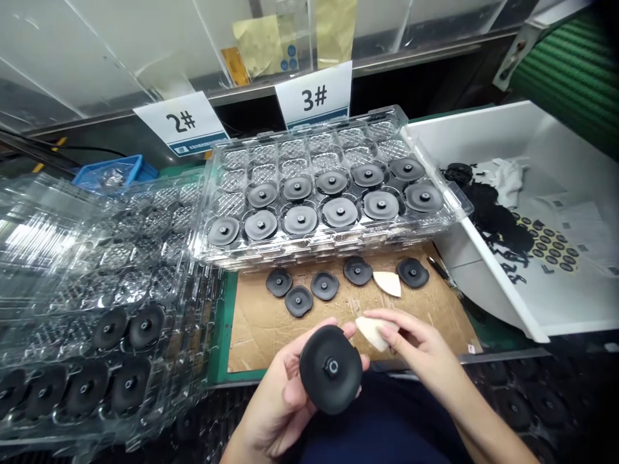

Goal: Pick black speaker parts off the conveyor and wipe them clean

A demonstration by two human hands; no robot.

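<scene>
My left hand [285, 393] is closed around the edge of a black rounded plastic disc [319, 383] with a small raised hub at its centre. Its face is turned up toward me. Just to the right, my right hand [418, 341] pinches a white wedge-shaped sponge [372, 330] between thumb and fingers. The sponge is close to the disc's upper right edge; whether they touch I cannot tell. Beyond my hands, several similar discs [324, 285] lie on a brown cardboard sheet [261, 335], along with a second white wedge sponge [387, 283].
A clear compartment tray [449, 205], partly filled with black discs, sits behind the cardboard. More clear trays [145, 283] are stacked at left. On the right a white bin [493, 303] holds black scraps and sticker sheets. A pen [442, 272] lies beside it. A blue basket [142, 169] stands back left.
</scene>
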